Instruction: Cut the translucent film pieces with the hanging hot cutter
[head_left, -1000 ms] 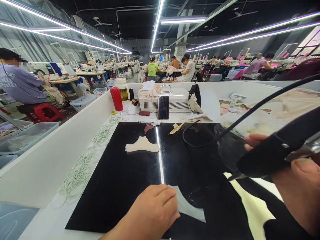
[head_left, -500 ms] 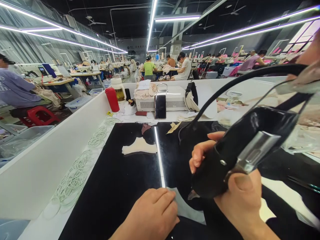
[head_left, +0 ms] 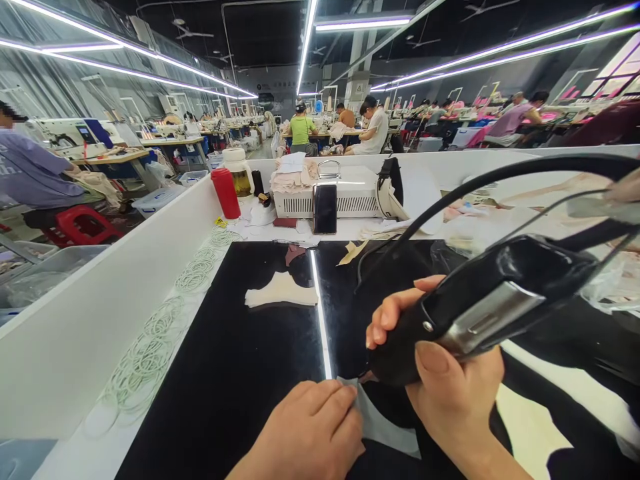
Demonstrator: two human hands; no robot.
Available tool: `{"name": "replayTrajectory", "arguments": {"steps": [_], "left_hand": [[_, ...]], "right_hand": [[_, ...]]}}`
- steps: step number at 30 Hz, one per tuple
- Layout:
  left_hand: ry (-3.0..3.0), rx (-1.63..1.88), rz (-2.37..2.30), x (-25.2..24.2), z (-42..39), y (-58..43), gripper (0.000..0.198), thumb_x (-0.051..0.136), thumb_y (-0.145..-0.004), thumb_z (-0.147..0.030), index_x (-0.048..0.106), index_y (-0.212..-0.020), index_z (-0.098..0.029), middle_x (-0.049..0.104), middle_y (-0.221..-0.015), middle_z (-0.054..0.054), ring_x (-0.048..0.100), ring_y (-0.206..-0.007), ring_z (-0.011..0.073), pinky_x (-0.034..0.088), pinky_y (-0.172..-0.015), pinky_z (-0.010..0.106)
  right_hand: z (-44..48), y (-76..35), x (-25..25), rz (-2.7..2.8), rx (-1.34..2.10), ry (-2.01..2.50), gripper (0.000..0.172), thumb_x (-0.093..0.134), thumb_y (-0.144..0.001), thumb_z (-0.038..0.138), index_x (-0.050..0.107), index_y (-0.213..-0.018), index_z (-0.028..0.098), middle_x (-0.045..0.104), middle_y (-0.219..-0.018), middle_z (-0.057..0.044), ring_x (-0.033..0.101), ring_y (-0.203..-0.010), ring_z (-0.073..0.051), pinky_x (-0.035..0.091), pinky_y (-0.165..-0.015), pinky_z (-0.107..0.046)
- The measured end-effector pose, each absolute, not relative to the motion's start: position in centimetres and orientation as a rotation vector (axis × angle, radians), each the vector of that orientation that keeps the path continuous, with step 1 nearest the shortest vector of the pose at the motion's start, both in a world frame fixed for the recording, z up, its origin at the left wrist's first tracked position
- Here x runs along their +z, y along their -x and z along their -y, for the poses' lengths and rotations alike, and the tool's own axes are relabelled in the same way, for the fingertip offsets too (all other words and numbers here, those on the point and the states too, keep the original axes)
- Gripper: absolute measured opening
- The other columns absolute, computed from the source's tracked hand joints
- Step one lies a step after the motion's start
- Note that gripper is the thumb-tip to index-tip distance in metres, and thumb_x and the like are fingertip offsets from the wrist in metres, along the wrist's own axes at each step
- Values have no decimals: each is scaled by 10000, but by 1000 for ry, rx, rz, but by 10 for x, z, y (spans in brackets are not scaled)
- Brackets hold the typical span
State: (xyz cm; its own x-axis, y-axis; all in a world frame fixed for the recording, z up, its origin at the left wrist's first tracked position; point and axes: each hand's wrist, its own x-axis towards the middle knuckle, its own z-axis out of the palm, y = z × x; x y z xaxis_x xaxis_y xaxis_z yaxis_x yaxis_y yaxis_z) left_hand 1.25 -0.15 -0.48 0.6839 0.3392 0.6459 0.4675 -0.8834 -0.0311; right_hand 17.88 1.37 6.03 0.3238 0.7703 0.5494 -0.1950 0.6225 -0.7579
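Observation:
My right hand [head_left: 457, 393] is wrapped round a black corded hand tool [head_left: 493, 283] with a silver lever along its side, its thumb below the lever. The tool's nose points down and left, close to the upper end of a grey fabric piece [head_left: 390, 427]; I cannot tell whether they touch. My left hand [head_left: 313, 427] lies over that end of the fabric, fingers together and curled, pressing it on the black table surface [head_left: 240, 373]. Its fingertips are partly hidden. The fabric's curved lower end lies flat between my hands.
A cream fabric stack [head_left: 281, 291] lies farther back, and pale yellow pieces [head_left: 530, 427] at right. White cord loops [head_left: 157, 340] line the left edge. Behind stand a phone [head_left: 325, 209], a white vented box [head_left: 355, 193] and a red bottle [head_left: 225, 193]. The tool's cable [head_left: 425, 207] arches over the right side.
My right hand has brought the tool left and slightly down, its nose closer to the grey fabric's upper end. My left hand stays on the fabric; the view has shifted slightly.

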Motion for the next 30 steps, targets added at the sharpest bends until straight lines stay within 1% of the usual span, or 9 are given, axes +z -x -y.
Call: {"name": "replayTrajectory", "arguments": {"steps": [9,16,22,27,30], "left_hand": [[2692,-962,655,-4,0,-12,322,433,-1107,-271,657,-904,-162,787,-1031,1,733,-927,133,541,-756,254],[2691,-960,653,-5,1,-12,336,411,-1115,-266,652,-907,-159,786,-1024,-2,732,-933,127,537,-749,254],[2697,-956,649,-7,2,-12,349,388,-1122,-279,652,-929,-156,785,-1037,7,734,-933,139,535,-730,271],[2704,-947,637,-9,1,-12,332,404,-1119,-286,654,-945,-155,785,-1052,8,732,-947,139,535,-742,268],[2699,-932,633,-11,1,-11,314,420,-1115,-292,657,-958,-157,785,-1058,3,730,-957,135,535,-751,262]], "right_hand": [[-16,-180,57,1032,679,643,407,833,-846,433,594,-1135,272,659,-786,10,624,-593,-176,554,-505,-322],[-17,-179,56,1055,641,686,345,789,-897,401,575,-1137,278,664,-790,19,624,-601,-174,562,-525,-336],[-17,-179,56,1057,651,725,372,794,-891,426,565,-1136,265,670,-797,24,634,-607,-164,561,-542,-330],[-18,-178,56,1048,647,764,317,776,-907,395,572,-1115,268,673,-796,27,641,-612,-162,567,-554,-335],[-18,-178,57,1047,647,768,317,778,-904,393,573,-1113,269,670,-791,30,639,-611,-163,564,-554,-334]]}}
